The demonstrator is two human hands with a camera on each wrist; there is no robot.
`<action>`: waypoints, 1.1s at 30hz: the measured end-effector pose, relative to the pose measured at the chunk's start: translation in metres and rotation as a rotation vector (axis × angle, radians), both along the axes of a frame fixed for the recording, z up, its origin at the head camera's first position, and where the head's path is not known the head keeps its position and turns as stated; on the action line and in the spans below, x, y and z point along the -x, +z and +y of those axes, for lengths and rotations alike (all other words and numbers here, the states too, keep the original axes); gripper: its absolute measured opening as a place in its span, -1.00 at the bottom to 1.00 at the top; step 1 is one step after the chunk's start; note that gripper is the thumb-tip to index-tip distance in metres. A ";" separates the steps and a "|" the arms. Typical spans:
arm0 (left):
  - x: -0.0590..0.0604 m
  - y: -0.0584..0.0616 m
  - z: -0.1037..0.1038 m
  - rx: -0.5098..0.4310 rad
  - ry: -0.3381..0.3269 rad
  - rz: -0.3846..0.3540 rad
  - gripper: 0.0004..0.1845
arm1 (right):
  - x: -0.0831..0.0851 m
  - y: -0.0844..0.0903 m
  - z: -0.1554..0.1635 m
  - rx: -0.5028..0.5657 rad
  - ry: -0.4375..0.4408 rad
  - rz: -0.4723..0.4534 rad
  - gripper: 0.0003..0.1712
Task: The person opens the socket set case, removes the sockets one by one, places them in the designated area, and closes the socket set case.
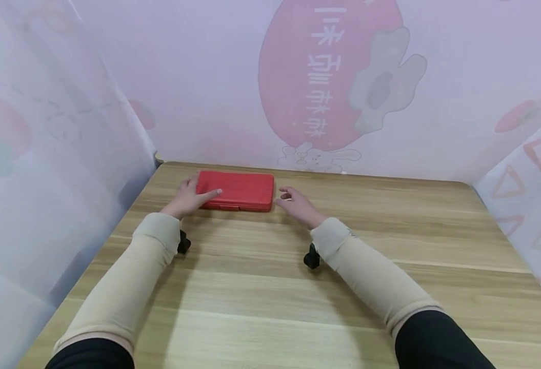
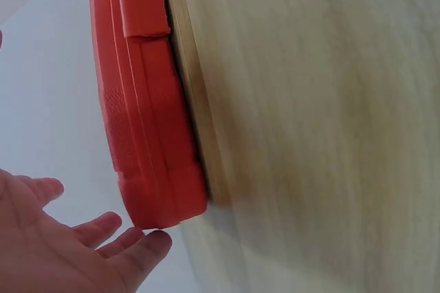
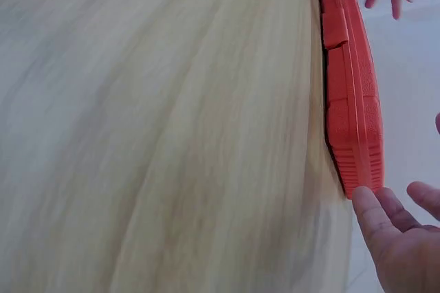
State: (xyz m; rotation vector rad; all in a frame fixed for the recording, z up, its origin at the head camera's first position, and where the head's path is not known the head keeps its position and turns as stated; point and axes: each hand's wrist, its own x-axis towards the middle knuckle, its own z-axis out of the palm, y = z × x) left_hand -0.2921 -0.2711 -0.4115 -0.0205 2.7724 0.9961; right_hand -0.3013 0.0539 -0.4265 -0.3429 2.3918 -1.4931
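A flat red plastic case (image 1: 240, 190), closed, lies near the back edge of the wooden table, its latch side facing the person. My left hand (image 1: 188, 199) is at the case's left end, thumb stretched over the top near the front corner. In the left wrist view, the fingertips of the left hand (image 2: 82, 248) meet or nearly meet the end of the red case (image 2: 155, 128). Just off the right end is my right hand (image 1: 298, 205), fingers slightly bent. The right wrist view has the right hand (image 3: 405, 238) with its fingertips at the ribbed end of the case (image 3: 354, 100).
The wooden table (image 1: 252, 287) stretches toward the person and to the right. Pale printed sheets (image 1: 196, 77) hang behind and at both sides. A dark wrist camera (image 1: 184, 242) sits under the left cuff, another dark camera (image 1: 312, 256) under the right.
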 end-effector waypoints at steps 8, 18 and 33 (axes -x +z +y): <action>0.007 -0.007 -0.009 -0.161 0.051 -0.039 0.14 | 0.006 -0.011 -0.010 0.263 -0.145 -0.235 -0.33; 0.009 -0.020 0.002 -0.116 0.086 0.010 -0.37 | 0.001 -0.017 -0.011 0.228 -0.269 -0.227 -0.43; -0.006 -0.016 0.037 -0.115 0.046 0.024 -0.55 | -0.001 -0.014 0.029 0.305 -0.230 -0.365 -0.36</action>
